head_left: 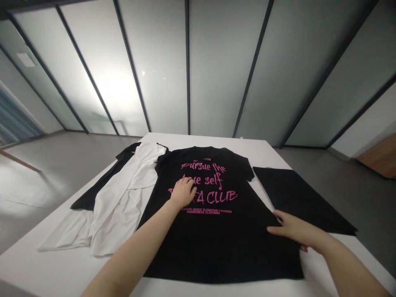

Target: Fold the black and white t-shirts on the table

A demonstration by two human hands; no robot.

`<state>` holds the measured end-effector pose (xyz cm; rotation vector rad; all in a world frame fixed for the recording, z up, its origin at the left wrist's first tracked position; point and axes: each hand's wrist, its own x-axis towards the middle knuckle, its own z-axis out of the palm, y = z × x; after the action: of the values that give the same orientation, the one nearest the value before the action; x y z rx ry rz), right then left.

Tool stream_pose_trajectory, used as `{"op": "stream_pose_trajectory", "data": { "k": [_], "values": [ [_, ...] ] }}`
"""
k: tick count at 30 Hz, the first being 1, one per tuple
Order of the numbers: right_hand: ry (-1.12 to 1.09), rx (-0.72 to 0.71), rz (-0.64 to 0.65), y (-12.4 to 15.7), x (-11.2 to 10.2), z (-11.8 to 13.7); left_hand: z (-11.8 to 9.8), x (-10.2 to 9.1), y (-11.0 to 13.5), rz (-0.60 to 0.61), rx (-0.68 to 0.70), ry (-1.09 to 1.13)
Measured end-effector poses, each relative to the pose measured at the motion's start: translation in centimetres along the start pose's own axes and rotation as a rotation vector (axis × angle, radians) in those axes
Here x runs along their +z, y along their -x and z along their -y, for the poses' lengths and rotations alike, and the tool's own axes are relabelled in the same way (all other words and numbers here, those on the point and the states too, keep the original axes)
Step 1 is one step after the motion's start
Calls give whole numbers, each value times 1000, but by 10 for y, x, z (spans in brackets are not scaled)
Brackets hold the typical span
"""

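1. Black T-shirt (216, 251) lies spread flat on the white worktop (204, 140), its collar pointing away from me and its hem nearest me, hanging close to the worktop's near edge.
2. My left hand (183, 193) rests on the middle of the black T-shirt, open and relaxed, with its fingers across the pink lettering (206, 181). It grasps nothing and partly covers the words.
3. My right hand (297, 231) is at the right side of the black T-shirt, beside its lower edge. It is open rather than clenched, with the fingers slightly curved. I cannot tell whether the fingertips (278, 219) press the fabric or only sit just over it.
4. Left of the black T-shirt, a rumpled white garment (120, 206) lies touching its side, on top of a dark garment (93, 196) whose black fabric shows along the far side.
5. Right of the black T-shirt, just apart from its sleeve, lies a flat black folded garment (297, 198), with one corner reaching past the worktop's edge.
6. Beyond the black T-shirt stand frosted glass panels (222, 70) in dark frames, and grey floor (62, 165) surrounds the worktop.
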<state>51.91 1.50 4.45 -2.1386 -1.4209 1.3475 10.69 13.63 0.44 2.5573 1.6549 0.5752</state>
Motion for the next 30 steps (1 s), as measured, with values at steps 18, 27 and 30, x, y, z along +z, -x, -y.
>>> {"op": "stream_pose_trajectory", "data": {
  "k": [18, 27, 30],
  "values": [
    [330, -340, -279, -1, 59, -21, -39, -1, 36, 36, 90, 85],
    [213, -279, -253, 3, 42, -39, 20, -52, 59, 147, -453, -274],
    [201, -250, -344, -4, 43, -33, 49, -67, 73, 200, -531, -270]
  ]
}}
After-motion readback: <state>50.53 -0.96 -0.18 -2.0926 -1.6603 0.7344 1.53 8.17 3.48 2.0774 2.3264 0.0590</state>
